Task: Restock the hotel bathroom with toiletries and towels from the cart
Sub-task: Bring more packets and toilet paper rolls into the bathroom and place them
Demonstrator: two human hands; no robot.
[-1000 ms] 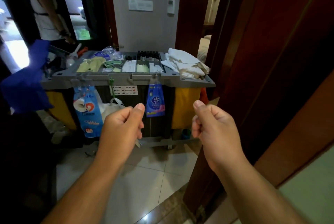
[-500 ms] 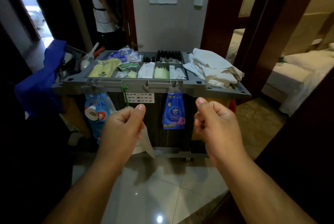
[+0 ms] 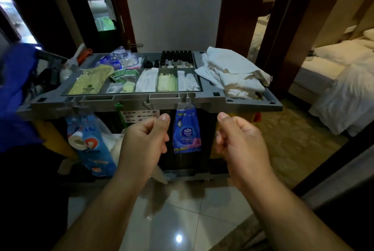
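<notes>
The grey housekeeping cart (image 3: 129, 102) stands straight ahead of me. Its top tray holds white sachets (image 3: 146, 80), pale green packets (image 3: 167, 83), small dark bottles (image 3: 176, 58) and a yellow bag (image 3: 91, 80). A pile of white towels (image 3: 232, 72) lies on the tray's right end. A blue tissue pack (image 3: 187, 131) and a pack of toilet rolls (image 3: 91, 145) hang from the front rim. My left hand (image 3: 143, 141) and my right hand (image 3: 242, 139) are held up below the rim, either side of the tissue pack. Both have curled fingers and hold nothing I can see.
A blue cloth (image 3: 16, 89) hangs at the cart's left end. A dark wooden door frame (image 3: 283, 28) rises on the right, with a bed (image 3: 344, 89) behind it. Glossy floor tiles (image 3: 182, 220) lie between me and the cart.
The view has swung right and closed in on the cart, bringing the bedroom into sight. Both hands stay curled in front of me in the same pose.
</notes>
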